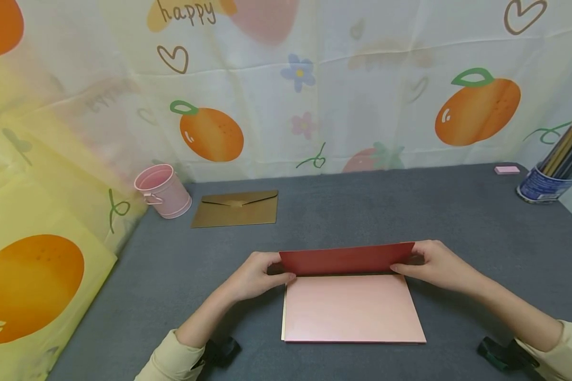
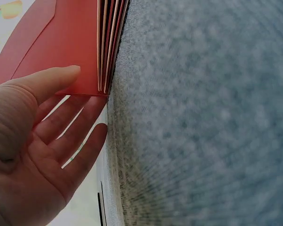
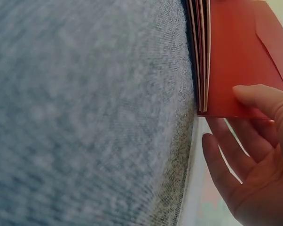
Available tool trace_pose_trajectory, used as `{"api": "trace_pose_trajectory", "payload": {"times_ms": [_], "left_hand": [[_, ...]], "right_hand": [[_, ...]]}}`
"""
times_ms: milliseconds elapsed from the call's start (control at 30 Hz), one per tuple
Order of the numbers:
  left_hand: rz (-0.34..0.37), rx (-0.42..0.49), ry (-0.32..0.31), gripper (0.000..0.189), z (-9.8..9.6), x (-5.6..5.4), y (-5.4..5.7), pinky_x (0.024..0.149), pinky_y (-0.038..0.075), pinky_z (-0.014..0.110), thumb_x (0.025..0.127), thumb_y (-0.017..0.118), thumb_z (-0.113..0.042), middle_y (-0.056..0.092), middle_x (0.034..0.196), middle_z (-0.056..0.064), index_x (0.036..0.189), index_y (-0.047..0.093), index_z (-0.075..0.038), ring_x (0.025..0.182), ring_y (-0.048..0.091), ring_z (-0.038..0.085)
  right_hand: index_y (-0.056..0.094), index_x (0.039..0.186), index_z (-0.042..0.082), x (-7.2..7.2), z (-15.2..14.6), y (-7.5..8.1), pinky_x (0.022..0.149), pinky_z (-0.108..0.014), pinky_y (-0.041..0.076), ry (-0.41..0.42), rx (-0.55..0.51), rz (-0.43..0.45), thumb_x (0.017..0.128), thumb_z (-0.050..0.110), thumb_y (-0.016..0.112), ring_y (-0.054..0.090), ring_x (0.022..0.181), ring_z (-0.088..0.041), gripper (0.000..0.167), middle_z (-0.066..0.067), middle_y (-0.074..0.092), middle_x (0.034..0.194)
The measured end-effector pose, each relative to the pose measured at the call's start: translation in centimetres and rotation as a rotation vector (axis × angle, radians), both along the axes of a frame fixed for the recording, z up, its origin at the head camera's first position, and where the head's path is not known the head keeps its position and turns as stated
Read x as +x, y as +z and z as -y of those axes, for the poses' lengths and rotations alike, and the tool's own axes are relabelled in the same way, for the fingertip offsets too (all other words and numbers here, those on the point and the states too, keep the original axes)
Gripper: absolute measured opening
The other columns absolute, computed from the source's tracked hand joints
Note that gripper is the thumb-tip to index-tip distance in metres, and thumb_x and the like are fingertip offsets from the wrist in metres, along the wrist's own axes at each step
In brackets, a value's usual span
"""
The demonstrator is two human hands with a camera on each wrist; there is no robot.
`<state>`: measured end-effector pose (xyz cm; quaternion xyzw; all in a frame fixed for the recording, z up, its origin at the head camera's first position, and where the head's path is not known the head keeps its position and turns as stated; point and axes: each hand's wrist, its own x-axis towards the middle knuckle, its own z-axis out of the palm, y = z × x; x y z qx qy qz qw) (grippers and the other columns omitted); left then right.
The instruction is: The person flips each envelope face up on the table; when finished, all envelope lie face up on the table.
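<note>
Both hands hold a red envelope (image 1: 345,260), tilted up on its long edge at the far side of a stack of envelopes. My left hand (image 1: 257,275) pinches its left end, thumb (image 2: 57,80) on the near face and fingers behind. At the other end my right hand (image 1: 440,264) does the same, with the thumb (image 3: 259,96) flat on the red face. The envelope's flap (image 3: 273,37) shows in the right wrist view. A pink envelope (image 1: 352,309) tops the stack, and the layered edges (image 2: 104,47) of several envelopes show in the left wrist view.
A gold envelope (image 1: 238,214) lies at the back left of the grey table (image 1: 362,211), beside a small pink bucket (image 1: 164,193). At the back right stand a blue can (image 1: 545,186) of pencils and a pink eraser (image 1: 507,170). A printed cloth (image 1: 267,95) hangs behind.
</note>
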<state>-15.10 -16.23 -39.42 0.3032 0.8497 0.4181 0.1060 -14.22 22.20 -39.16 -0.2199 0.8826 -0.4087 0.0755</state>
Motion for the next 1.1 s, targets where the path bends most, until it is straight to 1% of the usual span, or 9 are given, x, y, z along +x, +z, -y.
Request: {"api": "trace_pose_trajectory", "payload": {"times_ms": [167,300,467,600,667,800,933,1100], "left_hand": [[-0.014,-0.007,0.004,0.024,0.2,-0.1,-0.3,0.089,0.051,0.032,0.09,0.071,-0.013,0.072,0.107,-0.003,0.113,0.072,-0.012,0.101,0.065,0.01],[-0.017,-0.002,0.017,0.021,0.3,-0.3,-0.6,0.087,0.052,0.032,0.089,0.071,-0.012,0.072,0.106,-0.001,0.111,0.072,-0.01,0.098,0.066,0.011],[-0.014,0.006,0.037,0.014,0.5,-0.3,-0.7,0.079,0.052,0.028,0.089,0.071,-0.01,0.072,0.099,-0.003,0.103,0.073,-0.012,0.09,0.066,0.009],[-0.025,0.002,0.061,0.004,0.5,-0.4,-0.7,0.073,0.052,0.027,0.09,0.07,-0.012,0.072,0.091,-0.004,0.093,0.073,-0.012,0.081,0.064,0.01],[-0.033,0.0,0.078,0.003,0.5,-0.5,-0.6,0.073,0.052,0.027,0.091,0.07,-0.013,0.071,0.088,-0.005,0.091,0.073,-0.011,0.079,0.063,0.01],[-0.039,0.006,0.12,0.005,0.4,-0.8,-0.4,0.072,0.053,0.028,0.091,0.071,-0.015,0.07,0.087,-0.005,0.089,0.071,-0.011,0.079,0.063,0.011],[-0.024,0.03,0.184,0.007,0.4,-1.0,-0.3,0.073,0.054,0.028,0.089,0.072,-0.014,0.07,0.087,-0.003,0.094,0.071,-0.01,0.08,0.063,0.012],[0.029,0.084,0.3,0.02,0.2,-1.7,-0.1,0.074,0.054,0.028,0.086,0.074,-0.012,0.071,0.09,0.002,0.105,0.07,-0.005,0.082,0.066,0.015]], "right_hand": [[0.074,0.106,0.009,-0.2,-0.2,-0.5,0.074,-0.025,0.054,0.027,0.03,-0.032,0.087,0.024,0.076,0.068,0.087,-0.005,0.025,0.001,0.073,0.099],[0.074,0.106,0.01,-0.2,-0.3,-0.6,0.072,-0.025,0.053,0.03,0.046,-0.039,0.086,0.024,0.076,0.068,0.086,-0.004,0.024,0.002,0.073,0.099],[0.074,0.106,0.013,-0.2,-0.1,-0.5,0.073,-0.025,0.053,0.02,0.048,-0.058,0.086,0.022,0.076,0.067,0.087,-0.005,0.022,0.006,0.073,0.098],[0.074,0.106,0.011,-0.4,-0.1,-0.4,0.071,-0.026,0.053,0.009,0.059,-0.088,0.085,0.02,0.077,0.066,0.085,-0.007,0.023,0.005,0.073,0.095],[0.074,0.106,0.01,-0.6,0.0,-0.4,0.07,-0.026,0.053,-0.009,0.059,-0.086,0.085,0.019,0.077,0.067,0.084,-0.008,0.023,0.005,0.073,0.094],[0.073,0.108,0.008,-0.9,0.3,-0.2,0.07,-0.026,0.053,-0.042,0.045,-0.048,0.085,0.021,0.077,0.067,0.083,-0.01,0.026,0.003,0.072,0.094],[0.071,0.112,0.005,-1.5,0.4,0.0,0.07,-0.026,0.052,-0.063,0.011,0.014,0.086,0.022,0.076,0.066,0.082,-0.012,0.032,0.0,0.072,0.095],[0.069,0.113,0.003,-2.4,0.5,0.2,0.069,-0.026,0.052,-0.091,-0.043,0.063,0.087,0.022,0.076,0.066,0.083,-0.014,0.033,-0.001,0.072,0.093]]}}
